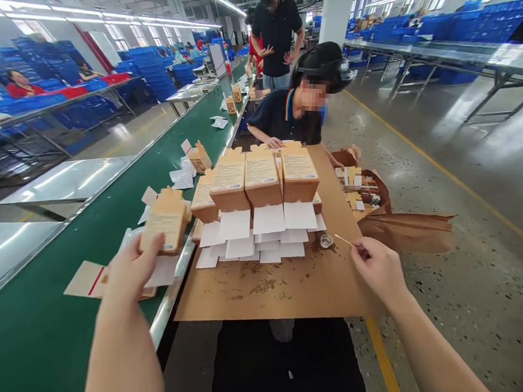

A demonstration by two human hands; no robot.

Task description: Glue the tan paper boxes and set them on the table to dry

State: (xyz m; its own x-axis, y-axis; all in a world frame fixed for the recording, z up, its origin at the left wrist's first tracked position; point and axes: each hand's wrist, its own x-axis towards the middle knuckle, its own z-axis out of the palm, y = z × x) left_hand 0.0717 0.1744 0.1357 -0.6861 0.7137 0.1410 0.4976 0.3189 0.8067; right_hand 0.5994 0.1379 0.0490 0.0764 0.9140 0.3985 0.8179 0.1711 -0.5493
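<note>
My left hand (130,265) is closed round a small brown carton (166,217) with printed text, over the green conveyor belt. Below it an open carton with a white flap (163,273) lies on the belt, partly hidden by my hand. My right hand (378,266) pinches a thin cotton swab (343,240) at the right side of the cardboard sheet (247,303). Left of the swab's tip sits a small clear round dish (326,241). In the middle, several cartons (262,175) are stacked, white flaps (269,218) sticking out toward me.
A seated co-worker (287,115) faces me behind the stack, one hand near it; another person (276,33) stands farther back. Cartons and plastic bags (182,174) lie along the green belt (39,336). A large brown box (378,190) holding cartons stands on the right. Wet-looking spots mark the cardboard.
</note>
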